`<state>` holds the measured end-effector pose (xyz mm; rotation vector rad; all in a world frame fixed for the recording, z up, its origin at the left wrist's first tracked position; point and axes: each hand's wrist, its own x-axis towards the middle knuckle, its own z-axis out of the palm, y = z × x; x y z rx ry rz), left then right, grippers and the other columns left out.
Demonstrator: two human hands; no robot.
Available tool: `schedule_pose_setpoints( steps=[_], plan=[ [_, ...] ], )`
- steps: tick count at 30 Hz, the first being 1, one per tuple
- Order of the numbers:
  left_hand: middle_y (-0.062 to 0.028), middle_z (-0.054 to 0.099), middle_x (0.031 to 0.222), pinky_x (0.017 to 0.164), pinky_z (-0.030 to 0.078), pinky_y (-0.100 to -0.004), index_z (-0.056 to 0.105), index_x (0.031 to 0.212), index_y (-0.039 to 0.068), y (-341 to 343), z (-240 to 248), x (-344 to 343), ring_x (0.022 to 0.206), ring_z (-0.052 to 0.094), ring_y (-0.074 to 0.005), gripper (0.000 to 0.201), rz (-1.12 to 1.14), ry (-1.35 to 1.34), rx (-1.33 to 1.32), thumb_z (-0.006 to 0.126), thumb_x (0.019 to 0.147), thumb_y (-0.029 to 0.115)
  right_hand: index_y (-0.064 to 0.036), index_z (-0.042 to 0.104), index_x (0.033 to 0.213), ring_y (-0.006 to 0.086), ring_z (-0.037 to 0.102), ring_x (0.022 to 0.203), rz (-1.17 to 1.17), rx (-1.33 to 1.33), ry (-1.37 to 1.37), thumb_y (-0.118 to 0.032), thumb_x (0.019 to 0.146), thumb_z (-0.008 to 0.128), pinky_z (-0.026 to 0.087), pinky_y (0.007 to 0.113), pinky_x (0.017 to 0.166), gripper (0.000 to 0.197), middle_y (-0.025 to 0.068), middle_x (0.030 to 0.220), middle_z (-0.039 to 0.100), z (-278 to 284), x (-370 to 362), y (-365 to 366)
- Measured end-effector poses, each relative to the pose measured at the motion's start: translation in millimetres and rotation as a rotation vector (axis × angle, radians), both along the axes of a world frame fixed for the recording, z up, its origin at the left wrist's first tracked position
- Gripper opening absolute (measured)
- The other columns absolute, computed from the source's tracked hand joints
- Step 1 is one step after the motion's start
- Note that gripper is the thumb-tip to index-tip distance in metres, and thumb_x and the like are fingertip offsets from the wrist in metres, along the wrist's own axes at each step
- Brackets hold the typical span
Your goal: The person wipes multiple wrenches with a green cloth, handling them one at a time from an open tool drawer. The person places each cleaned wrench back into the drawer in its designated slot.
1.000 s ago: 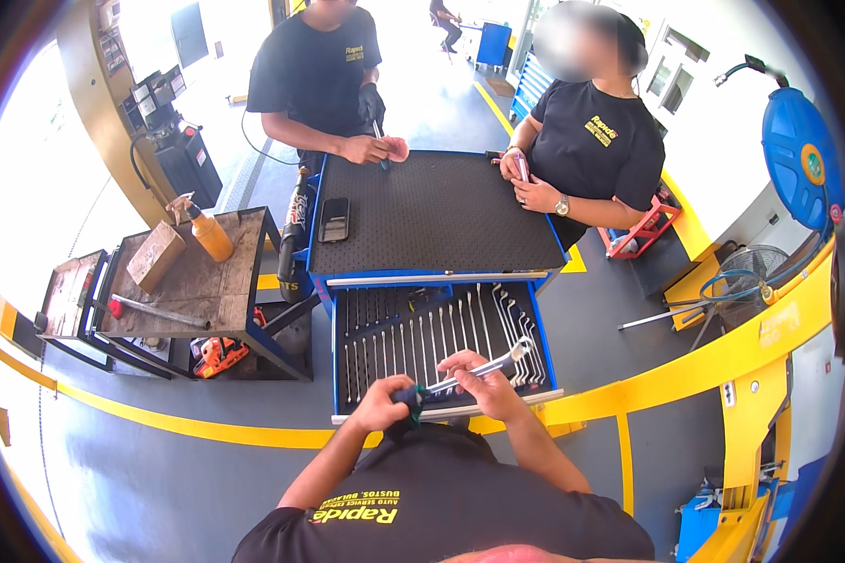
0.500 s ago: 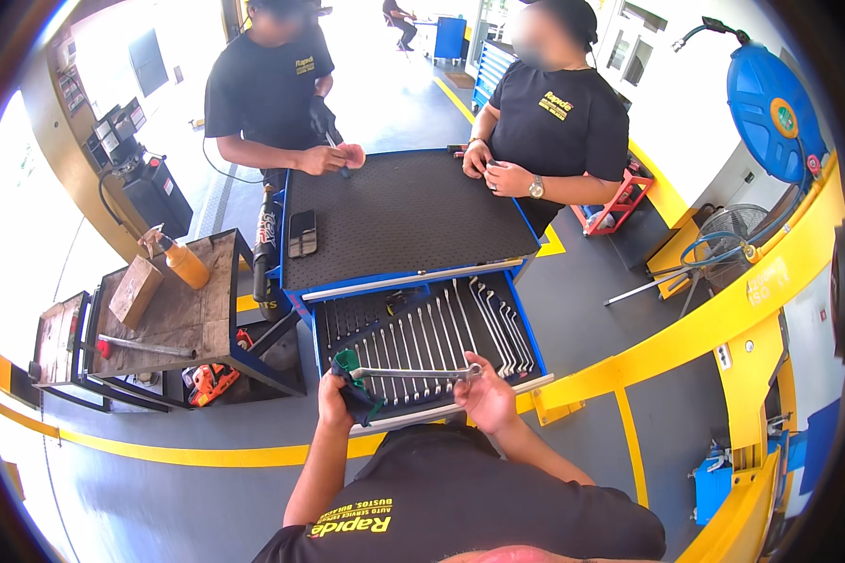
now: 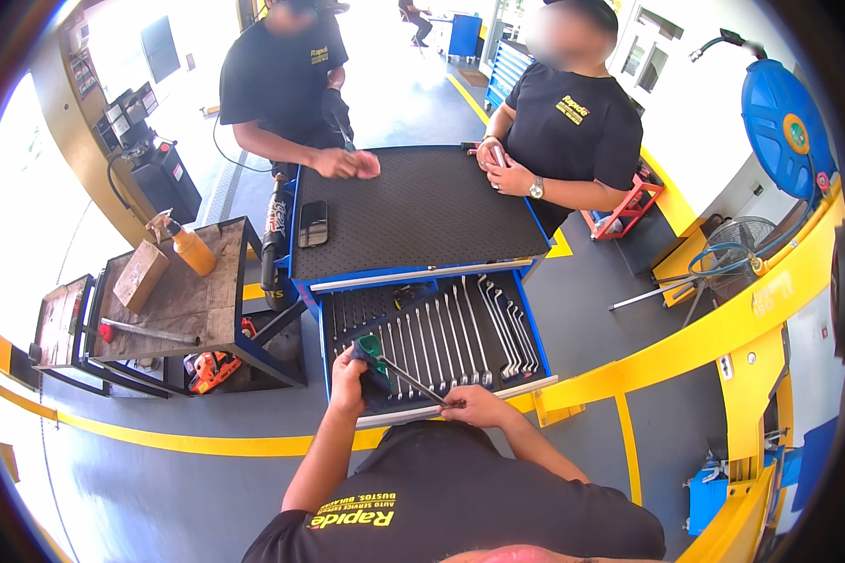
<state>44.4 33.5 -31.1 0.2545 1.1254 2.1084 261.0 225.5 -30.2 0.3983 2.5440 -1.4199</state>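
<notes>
A long combination wrench (image 3: 413, 382) slants between my hands above the open drawer (image 3: 542, 383). My left hand (image 3: 348, 383) is closed round a green and dark cloth (image 3: 372, 349) wrapped about the wrench's far end, which is hidden. The near end sits between the fingers of my right hand (image 3: 477, 407), held low by the drawer's front edge. Below the wrench, several silver wrenches (image 3: 438, 338) lie side by side in the dark drawer liner, with offset ring wrenches (image 3: 509, 328) at its right.
The blue tool cabinet has a black mat top (image 3: 422, 206) with a phone (image 3: 314, 224) on it. Two co-workers stand behind it, one holding a pink cloth (image 3: 368, 166). At left, a cart (image 3: 180, 310) bears a spray bottle (image 3: 193, 251). A yellow beam (image 3: 667, 352) curves at right.
The wrench has tilted, its right end dropping toward me. My right hand has turned from open-palmed to fingers closed round that end. The cloth has moved up and slightly right.
</notes>
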Motion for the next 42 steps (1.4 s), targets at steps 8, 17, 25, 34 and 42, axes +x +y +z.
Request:
schedule_pose_setpoints(
  steps=[8, 17, 25, 34, 42],
  plan=[
    [-0.0053, 0.059, 0.075, 0.069, 0.048, -0.0295, 0.065, 0.091, -0.001, -33, -23, -1, 0.072, 0.056, -0.0133, 0.020, -0.299, 0.659, -0.629, 0.063, 0.075, 0.010, -0.0020, 0.071, 0.105, 0.0069, 0.059, 0.080, -0.296, -0.417, 0.166, -0.004, 0.083, 0.080, 0.050, 0.023, 0.076, 0.024, -0.0003, 0.086, 0.066, 33, 15, 57],
    [-0.0041, 0.069, 0.084, 0.067, 0.054, -0.0282, 0.070, 0.102, -0.001, -27, -47, 17, 0.070, 0.064, -0.0140, 0.027, -0.130, 0.052, -0.342, 0.054, 0.081, 0.005, -0.0039, 0.070, 0.116, 0.0135, 0.069, 0.085, 0.004, 0.039, -0.032, -0.021, 0.087, 0.076, 0.053, 0.030, 0.081, 0.033, 0.0085, 0.093, 0.074, 58, 0, 55],
    [-0.0085, 0.067, 0.113, 0.100, 0.050, -0.0409, 0.062, 0.121, 0.005, -6, -45, 7, 0.108, 0.065, -0.0233, 0.032, 0.350, -0.396, 0.140, 0.045, 0.107, 0.029, -0.0036, 0.057, 0.114, 0.0089, 0.053, 0.067, -0.005, -0.387, -0.004, -0.020, 0.105, 0.056, 0.046, 0.027, 0.064, 0.019, 0.0008, 0.080, 0.056, 17, -6, -10],
    [-0.0021, 0.066, 0.112, 0.095, 0.048, -0.0290, 0.058, 0.129, 0.005, 37, -30, 19, 0.103, 0.062, -0.0116, 0.026, 0.187, 0.119, -0.029, 0.051, 0.109, 0.019, -0.0037, 0.052, 0.117, 0.0064, 0.045, 0.062, -0.045, -0.527, 0.051, -0.021, 0.108, 0.050, 0.040, 0.024, 0.058, 0.020, -0.0019, 0.077, 0.049, 21, -18, -34],
    [-0.0020, 0.068, 0.100, 0.081, 0.052, -0.0269, 0.061, 0.113, 0.003, 44, 5, -3, 0.090, 0.061, -0.0086, 0.014, 0.292, 0.288, -0.147, 0.063, 0.101, 0.011, -0.0049, 0.049, 0.113, 0.0060, 0.039, 0.058, -0.090, -0.648, 0.159, -0.018, 0.108, 0.049, 0.036, 0.023, 0.054, 0.014, -0.0036, 0.075, 0.044, 34, -22, -44]
  ],
)
